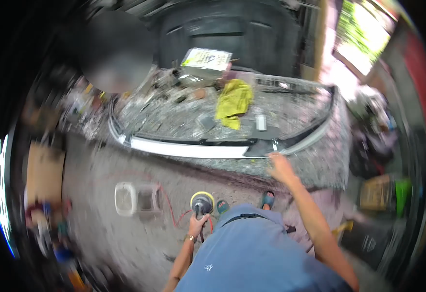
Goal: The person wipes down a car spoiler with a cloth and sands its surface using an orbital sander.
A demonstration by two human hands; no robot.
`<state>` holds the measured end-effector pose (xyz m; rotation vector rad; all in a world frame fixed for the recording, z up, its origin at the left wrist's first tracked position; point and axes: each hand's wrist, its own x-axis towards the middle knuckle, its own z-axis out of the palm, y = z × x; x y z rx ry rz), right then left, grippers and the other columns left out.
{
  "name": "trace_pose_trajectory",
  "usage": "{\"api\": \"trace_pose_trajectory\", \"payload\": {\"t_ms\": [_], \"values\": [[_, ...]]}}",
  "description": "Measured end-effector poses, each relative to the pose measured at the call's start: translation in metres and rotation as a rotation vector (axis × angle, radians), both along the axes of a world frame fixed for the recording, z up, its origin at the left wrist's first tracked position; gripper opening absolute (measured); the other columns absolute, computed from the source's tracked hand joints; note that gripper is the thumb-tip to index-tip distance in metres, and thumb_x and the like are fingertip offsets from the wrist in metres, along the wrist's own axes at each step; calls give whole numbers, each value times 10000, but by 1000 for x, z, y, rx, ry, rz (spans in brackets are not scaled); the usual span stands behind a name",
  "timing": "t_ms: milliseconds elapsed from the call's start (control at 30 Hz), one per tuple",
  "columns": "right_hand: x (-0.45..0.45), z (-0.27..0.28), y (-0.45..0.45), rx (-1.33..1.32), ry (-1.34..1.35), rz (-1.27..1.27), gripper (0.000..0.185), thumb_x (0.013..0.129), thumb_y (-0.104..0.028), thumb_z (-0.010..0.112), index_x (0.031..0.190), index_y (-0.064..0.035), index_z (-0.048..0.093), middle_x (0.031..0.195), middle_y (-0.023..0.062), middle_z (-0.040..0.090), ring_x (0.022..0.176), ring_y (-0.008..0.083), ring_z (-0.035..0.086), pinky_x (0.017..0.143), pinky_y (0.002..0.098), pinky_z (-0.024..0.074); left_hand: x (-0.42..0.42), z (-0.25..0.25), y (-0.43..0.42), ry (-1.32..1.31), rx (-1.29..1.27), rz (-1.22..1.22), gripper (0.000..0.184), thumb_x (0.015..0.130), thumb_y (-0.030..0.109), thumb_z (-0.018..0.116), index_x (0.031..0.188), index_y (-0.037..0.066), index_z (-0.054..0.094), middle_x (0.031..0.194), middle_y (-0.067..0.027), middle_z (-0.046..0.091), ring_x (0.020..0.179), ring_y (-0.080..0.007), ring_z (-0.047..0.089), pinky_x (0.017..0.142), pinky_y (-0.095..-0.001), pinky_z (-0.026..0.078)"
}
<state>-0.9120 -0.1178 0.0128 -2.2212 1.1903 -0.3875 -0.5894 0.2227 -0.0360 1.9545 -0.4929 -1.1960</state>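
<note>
My left hand [198, 224] is closed around the handle of a round sander [203, 201] with a yellow-rimmed pad, held low over the floor. A red hose trails beside it. Out to the right, my right hand [280, 167] reaches to the near edge of a long curved panel [188, 148], white on its front and dark toward the right end. Its fingers are blurred, and whether they grip the edge does not show. The panel lies on a plastic-covered table [320, 163]. Behind it are a yellow cloth [235, 101] and a small white block [261, 122].
A box [207, 59] and clutter stand at the table's back. A pale plastic container [125, 199] is on the floor at left, near the red hose. Cardboard [45, 170] leans far left; bags [368, 146] and a dark case [368, 243] are at right.
</note>
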Motion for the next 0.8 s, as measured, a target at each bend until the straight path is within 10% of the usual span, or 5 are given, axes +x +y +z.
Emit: {"api": "trace_pose_trajectory", "payload": {"t_ms": [200,367,567,800], "values": [[-52,-10,-107,-311,94,-38,655,792,-223,799,1384,-71,565,1372,241,559,1278,428,531,1094,509,424,-67,-53,39,-117,91,326,473,798,364,873,1031,24,641,707,-33,650,516,-115,576,499,-298,471],[-50,-30,-148,-181,269,133,553,834,-381,768,1272,-63,658,1245,220,648,1181,405,591,1056,535,417,-118,-78,85,-315,254,348,580,740,422,846,1063,-38,705,879,-185,748,820,-285,721,775,-404,546],[-50,-43,-154,-141,145,165,430,903,-471,717,944,-43,730,920,218,715,1003,414,651,991,566,395,-169,-52,84,-164,185,517,494,773,355,838,1059,-29,716,901,-151,758,792,-225,729,723,-374,557],[-66,-43,-87,-112,52,81,360,904,-401,739,901,-42,713,898,190,710,951,402,651,961,533,387,-185,-64,74,-203,129,714,408,789,284,820,1053,-13,726,870,-126,759,751,-199,725,690,-361,563]]}}
